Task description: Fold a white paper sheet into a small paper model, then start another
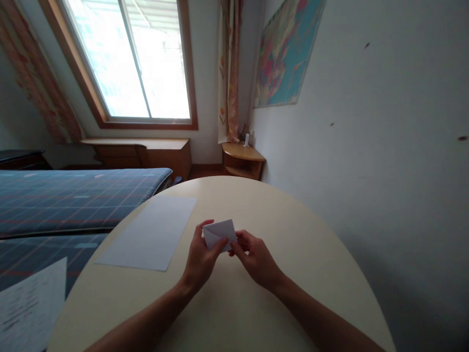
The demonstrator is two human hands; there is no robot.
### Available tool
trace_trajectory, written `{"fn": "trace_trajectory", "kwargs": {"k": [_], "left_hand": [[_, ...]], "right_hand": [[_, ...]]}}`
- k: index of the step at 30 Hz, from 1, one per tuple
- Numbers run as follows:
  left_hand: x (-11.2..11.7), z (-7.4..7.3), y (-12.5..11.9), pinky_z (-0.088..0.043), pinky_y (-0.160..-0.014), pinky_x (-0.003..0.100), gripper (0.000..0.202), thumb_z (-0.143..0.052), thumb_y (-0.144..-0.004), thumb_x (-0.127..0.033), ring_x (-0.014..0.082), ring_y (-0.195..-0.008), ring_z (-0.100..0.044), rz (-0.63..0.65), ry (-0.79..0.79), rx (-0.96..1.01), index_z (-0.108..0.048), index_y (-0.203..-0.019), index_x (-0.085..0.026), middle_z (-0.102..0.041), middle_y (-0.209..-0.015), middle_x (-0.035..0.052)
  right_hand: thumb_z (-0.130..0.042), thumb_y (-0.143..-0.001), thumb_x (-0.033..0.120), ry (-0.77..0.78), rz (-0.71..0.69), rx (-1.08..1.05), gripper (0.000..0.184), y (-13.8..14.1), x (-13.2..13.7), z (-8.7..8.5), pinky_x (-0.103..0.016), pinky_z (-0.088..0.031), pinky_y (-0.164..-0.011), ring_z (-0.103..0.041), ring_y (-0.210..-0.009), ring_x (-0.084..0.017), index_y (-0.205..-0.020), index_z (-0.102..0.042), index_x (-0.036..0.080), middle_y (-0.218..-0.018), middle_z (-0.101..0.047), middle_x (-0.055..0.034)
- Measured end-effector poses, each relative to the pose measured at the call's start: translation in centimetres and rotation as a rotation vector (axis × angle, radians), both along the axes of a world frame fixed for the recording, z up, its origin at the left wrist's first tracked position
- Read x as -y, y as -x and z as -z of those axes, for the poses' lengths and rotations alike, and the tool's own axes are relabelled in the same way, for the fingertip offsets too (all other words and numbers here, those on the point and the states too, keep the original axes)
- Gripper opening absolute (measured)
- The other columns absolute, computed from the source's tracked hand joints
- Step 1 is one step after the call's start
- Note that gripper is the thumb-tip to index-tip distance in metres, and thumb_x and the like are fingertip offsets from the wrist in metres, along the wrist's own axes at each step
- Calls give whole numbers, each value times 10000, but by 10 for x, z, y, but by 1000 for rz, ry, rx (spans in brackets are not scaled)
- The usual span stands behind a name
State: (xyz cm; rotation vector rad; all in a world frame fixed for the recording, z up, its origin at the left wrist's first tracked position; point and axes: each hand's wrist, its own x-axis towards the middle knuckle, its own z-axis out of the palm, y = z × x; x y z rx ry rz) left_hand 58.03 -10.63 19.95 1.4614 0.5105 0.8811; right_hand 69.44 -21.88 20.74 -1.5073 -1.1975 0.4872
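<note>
Pinching one folded paper (219,231): two hands (201,259) (259,260).

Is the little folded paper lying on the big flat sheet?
No, the sheet lies on the table off to the left, while the left hand holds the folded paper.
</note>
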Motion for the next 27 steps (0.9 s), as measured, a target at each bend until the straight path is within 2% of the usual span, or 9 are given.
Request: {"fn": "trace_trajectory", "kwargs": {"k": [5,10,14,18,19,21,23,27], "left_hand": [[-6,1,0,-541,-620,289,396,-757,-714,-376,210,-704,-695,40,13,-43,-548,-965,-152,-724,-815,49],[-11,2,-2,-516,-605,268,332,-742,-722,-327,196,-703,-678,19,-85,-87,-571,-942,-147,-716,-802,40],[-16,5,-4,-498,-612,268,291,-725,-731,-322,194,-700,-659,-10,-145,-112,-607,-926,-141,-717,-798,41],[-21,8,-4,-458,-596,254,224,-706,-753,-324,182,-671,-623,-6,-286,-214,-654,-879,-147,-707,-767,25],[-21,10,-4,-447,-588,250,206,-697,-761,-325,177,-655,-612,3,-324,-245,-660,-863,-150,-701,-750,19],[-21,13,-4,-426,-578,244,171,-686,-773,-317,168,-626,-594,22,-405,-306,-668,-836,-159,-689,-712,6],[-21,16,-5,-401,-559,236,149,-676,-785,-315,158,-590,-577,31,-476,-339,-665,-811,-169,-674,-671,-7],[-20,18,-6,-375,-528,228,270,-517,-922,-376,146,-547,-562,92,-527,-303,-672,-807,-187,-660,-633,-10]], "right_hand": [[-616,-891,438,-5,-21,-139,299,-3,-5,8,-330,-539,-761,-698,-823,-203,-1039,-611,178,-894,-731,-65],[-690,-822,466,4,-39,-245,324,-10,-8,14,-330,-526,-783,-688,-821,-202,-929,-652,163,-862,-728,-61],[-697,-819,462,34,-32,-231,332,-17,-12,14,-330,-522,-761,-689,-797,-200,-947,-643,160,-839,-734,-60],[-767,-752,446,40,-86,-174,441,-28,-18,4,-356,-537,-793,-692,-877,-216,-1066,-612,178,-942,-731,-67],[-778,-745,424,15,-77,-129,467,-30,-19,1,-365,-531,-832,-683,-927,-217,-1110,-606,188,-989,-724,-68],[-744,-785,401,-25,-35,-44,406,-32,-21,-1,-370,-527,-857,-672,-952,-211,-1116,-627,198,-1009,-717,-62],[-675,-844,407,-44,53,4,275,-32,-20,1,-351,-536,-803,-673,-888,-200,-1025,-676,199,-949,-723,-50],[-661,-855,404,-44,167,45,222,-31,-13,13,-313,-522,-713,-660,-783,-181,-928,-709,199,-870,-724,-31]]}}
